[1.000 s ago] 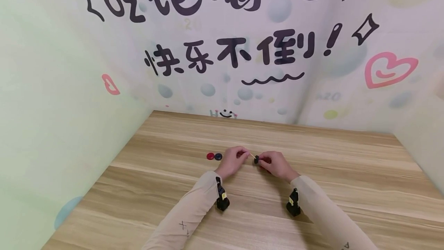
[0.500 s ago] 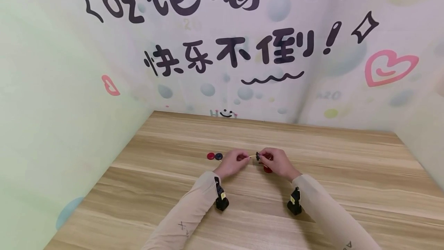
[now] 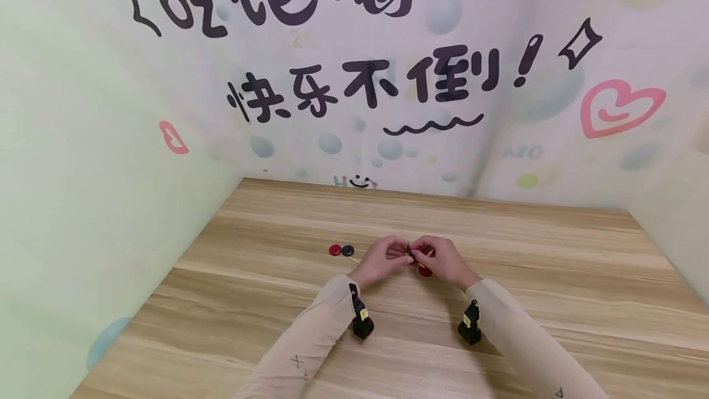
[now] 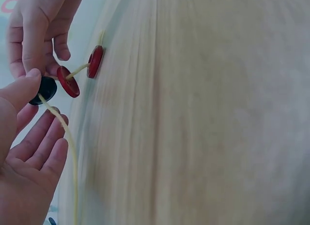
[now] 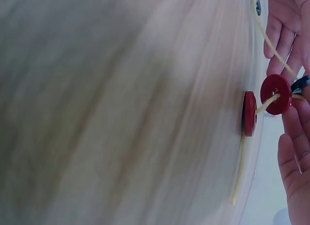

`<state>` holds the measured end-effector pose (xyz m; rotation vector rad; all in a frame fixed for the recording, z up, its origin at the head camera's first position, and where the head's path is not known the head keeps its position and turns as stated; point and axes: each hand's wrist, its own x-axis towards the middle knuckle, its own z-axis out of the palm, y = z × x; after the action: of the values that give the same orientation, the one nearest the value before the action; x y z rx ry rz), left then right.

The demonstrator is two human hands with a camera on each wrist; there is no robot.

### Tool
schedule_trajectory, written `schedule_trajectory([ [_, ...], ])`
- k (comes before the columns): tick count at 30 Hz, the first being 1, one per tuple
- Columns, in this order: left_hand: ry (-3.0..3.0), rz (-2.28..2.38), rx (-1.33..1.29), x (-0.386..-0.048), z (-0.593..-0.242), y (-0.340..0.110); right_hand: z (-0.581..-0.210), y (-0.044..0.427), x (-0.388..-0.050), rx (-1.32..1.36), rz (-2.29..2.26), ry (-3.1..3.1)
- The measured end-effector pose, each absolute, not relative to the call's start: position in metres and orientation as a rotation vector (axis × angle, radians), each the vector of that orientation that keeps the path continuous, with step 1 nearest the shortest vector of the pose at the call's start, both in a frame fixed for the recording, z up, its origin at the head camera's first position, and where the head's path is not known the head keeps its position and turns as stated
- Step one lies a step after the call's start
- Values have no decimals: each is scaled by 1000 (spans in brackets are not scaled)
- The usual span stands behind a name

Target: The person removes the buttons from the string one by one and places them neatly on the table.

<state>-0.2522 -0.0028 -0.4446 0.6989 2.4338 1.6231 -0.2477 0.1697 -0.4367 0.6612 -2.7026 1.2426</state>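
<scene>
Close together over the table, both hands meet at a dark round button (image 4: 46,92) threaded on a yellow cord (image 4: 72,157). My left hand (image 3: 382,260) pinches this button with its thumb, its other fingers extended below in the left wrist view. My right hand (image 3: 445,263) pinches at the button's edge from the other side; its fingertips are partly hidden. Two red buttons are strung farther along the cord: one red button (image 5: 276,94) tight beside the dark one, the other red button (image 5: 249,113) lower, near the cord's free end.
On the wooden table (image 3: 277,214), left of the hands, lie a loose-looking red button (image 3: 335,250) and a dark button (image 3: 348,250), side by side. A printed backdrop (image 3: 327,153) rises behind the table, and a pale wall (image 3: 111,171) stands at left.
My left hand first drew the cord out leftward from the dark button, then moved right to the button itself. The right hand has risen slightly, and a red button hangs visible under it.
</scene>
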Motion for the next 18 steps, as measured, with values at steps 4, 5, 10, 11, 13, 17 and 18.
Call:
schedule_trajectory([
  [4, 2455, 1617, 693, -252, -445, 0, -435, 169, -246, 687, 1257, -2680],
  [5, 2457, 1618, 689, -252, -445, 0, -434, 169, -246, 688, 1263, -2676],
  [10, 2435, 1681, 668, -252, -447, 1, -434, 169, -245, 697, 1287, -2669],
  [11, 2433, 1688, 666, -252, -447, 1, -434, 170, -245, 694, 1290, -2671],
  [13, 2430, 1700, 651, -252, -447, 1, -435, 171, -245, 687, 1293, -2677],
  [17, 2452, 1704, 583, -253, -446, -2, -437, 172, -245, 669, 1288, -2684],
  [18, 2464, 1702, 562, -253, -445, -3, -437, 172, -245, 668, 1285, -2685],
])
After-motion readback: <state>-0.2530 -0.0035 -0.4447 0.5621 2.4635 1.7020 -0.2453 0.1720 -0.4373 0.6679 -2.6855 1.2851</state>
